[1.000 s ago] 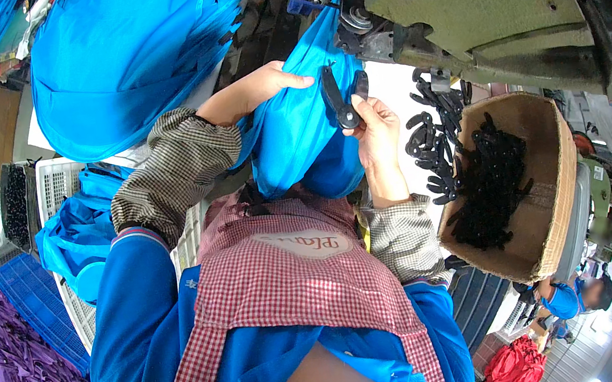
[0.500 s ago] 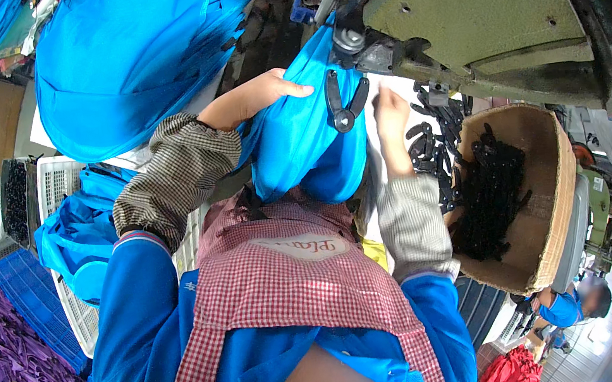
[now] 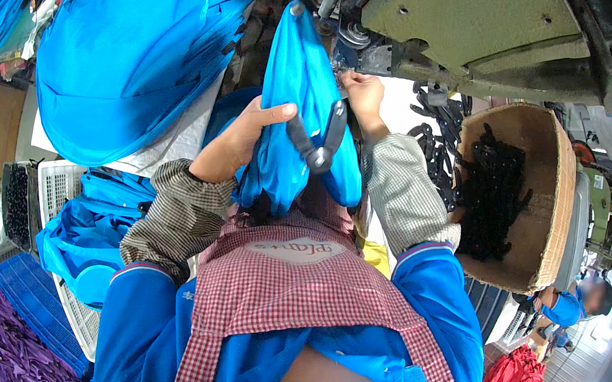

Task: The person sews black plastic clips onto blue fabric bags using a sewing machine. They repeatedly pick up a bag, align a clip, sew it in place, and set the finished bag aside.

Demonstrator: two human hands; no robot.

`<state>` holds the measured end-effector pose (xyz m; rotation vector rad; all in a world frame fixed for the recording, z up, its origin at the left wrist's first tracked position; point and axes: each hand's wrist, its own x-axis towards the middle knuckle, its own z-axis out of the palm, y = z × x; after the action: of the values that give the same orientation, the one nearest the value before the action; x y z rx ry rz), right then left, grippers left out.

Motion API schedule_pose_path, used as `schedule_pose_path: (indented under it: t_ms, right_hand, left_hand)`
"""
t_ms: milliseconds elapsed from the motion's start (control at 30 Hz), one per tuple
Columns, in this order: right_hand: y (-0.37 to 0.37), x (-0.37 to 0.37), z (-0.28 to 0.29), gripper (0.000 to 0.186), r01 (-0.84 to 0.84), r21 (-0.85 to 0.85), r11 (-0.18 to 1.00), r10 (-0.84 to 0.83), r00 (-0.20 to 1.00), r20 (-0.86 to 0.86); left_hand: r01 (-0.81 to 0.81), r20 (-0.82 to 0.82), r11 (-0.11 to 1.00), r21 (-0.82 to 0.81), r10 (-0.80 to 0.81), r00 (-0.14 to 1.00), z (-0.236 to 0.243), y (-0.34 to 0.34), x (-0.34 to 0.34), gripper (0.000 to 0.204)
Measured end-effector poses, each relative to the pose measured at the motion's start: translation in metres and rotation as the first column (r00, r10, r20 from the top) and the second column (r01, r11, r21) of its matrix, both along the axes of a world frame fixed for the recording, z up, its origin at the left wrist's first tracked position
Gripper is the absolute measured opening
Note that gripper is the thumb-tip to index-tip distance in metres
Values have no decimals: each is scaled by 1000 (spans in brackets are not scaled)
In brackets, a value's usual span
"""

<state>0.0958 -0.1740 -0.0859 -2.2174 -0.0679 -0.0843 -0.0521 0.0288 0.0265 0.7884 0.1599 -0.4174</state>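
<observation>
Left fingers [image 3: 277,114] close around blue fabric [image 3: 301,59]. Right fingers [image 3: 358,82] bunch near a green machine [image 3: 483,6], their hold unclear.

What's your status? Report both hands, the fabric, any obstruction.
Left hand holding blue fabric; right hand, hold unclear. Black V-shaped fitting against fabric. Green machine close by right hand.

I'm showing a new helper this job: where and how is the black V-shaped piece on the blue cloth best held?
Probably pinched at the round joint, coming from the lower right. The V-shaped piece has two legs meeting there, at its near end, and the left hand grips the blue cloth on the other side.
</observation>
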Motion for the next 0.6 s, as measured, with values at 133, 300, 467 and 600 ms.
schedule_pose_path:
  t_ms: [133,300,467,600]
  right_hand:
    - [20,-42,87,13,75,813,577,384,854,-351]
    - [18,-42,104,12,-57,775,629,430,857,-286]
    - [29,-55,102,15,36,724,689,240,931,-274]
    - [2,-116,92,24,-12,860,511,549,774,-315]
  left_hand:
    - [-7,2,997,71,7,1000,-21,4,1,52]
    - [-14,40,998,64,11,999,-8,-6,7,46]
    - [8,57,999,42,-10,998,-18,-8,12,46]
    - [-100,102,991,86,91,991,-19,-6,20,39]
